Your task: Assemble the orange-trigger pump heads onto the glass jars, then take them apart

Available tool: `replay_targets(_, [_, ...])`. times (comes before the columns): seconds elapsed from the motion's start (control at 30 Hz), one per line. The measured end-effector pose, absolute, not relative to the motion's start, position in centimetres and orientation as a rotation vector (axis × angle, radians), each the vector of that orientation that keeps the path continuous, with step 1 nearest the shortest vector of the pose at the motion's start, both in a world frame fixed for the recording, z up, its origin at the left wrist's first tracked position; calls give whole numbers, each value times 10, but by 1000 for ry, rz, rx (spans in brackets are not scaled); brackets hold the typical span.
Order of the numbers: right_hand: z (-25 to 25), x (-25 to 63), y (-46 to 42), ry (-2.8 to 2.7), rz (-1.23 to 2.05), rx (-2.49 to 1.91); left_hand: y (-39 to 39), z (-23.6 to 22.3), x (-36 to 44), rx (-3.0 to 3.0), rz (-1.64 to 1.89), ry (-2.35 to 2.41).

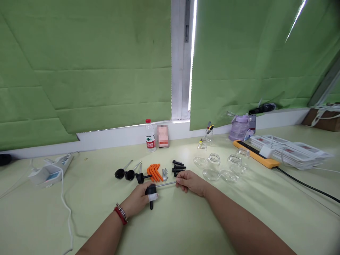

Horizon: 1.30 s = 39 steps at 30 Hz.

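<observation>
My left hand (140, 199) is wrapped round a black round cap (150, 190) with a short black peg pointing down toward me. White tape covers a finger of that hand. From the cap a thin metal rod (166, 184) runs right, and my right hand (190, 182) pinches its far end. Just beyond my left hand lie several similar black caps (130, 175) with metal rods. Orange angled pieces (154, 172) sit in a row beside them, followed by small metal screws or pins (165, 174). Black ribbed pieces (178, 167) lie right behind my right hand.
Clear jars (214, 160) and clear round lids (211, 174) stand at right. A red-capped water bottle (150, 138) and a pink box (163, 136) are at the back. An orange power strip (256, 154), papers (292, 152) and a purple jug (239, 128) occupy the right; a white power strip (54, 170) lies left.
</observation>
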State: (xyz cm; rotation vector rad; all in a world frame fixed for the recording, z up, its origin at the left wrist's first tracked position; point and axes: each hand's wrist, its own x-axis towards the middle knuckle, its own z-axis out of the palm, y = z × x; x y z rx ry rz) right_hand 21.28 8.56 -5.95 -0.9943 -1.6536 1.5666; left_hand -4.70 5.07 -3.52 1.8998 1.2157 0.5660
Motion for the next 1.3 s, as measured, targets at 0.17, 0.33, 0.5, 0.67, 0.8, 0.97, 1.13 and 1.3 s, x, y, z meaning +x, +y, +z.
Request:
replay_targets(0.17, [-55, 212, 85, -1671, 1555, -1023, 51, -35, -47, 1894, 569, 1229])
replay_targets(0.33, [-52, 210, 83, -1659, 1555, -1045, 51, -37, -48, 1904, 570, 1220])
replay_targets(0.5, [-57, 212, 84, -1624, 1576, -987, 52, -38, -48, 1906, 581, 1213])
replay_targets(0.67, [-61, 214, 86, -1627, 1587, -968, 52, -37, -47, 1915, 578, 1196])
replay_targets(0.8, [-59, 213, 84, -1622, 1595, -970, 51, -37, -47, 1910, 578, 1197])
replay_targets(0.97, [-53, 211, 82, -1647, 1580, -979, 50, -37, -46, 1908, 581, 1198])
replay_targets(1.13, [-53, 212, 82, -1680, 1575, -999, 51, -38, -47, 1890, 580, 1207])
replay_targets(1.3, [-52, 212, 81, -1696, 1549, -1037, 51, -39, -47, 1896, 577, 1211])
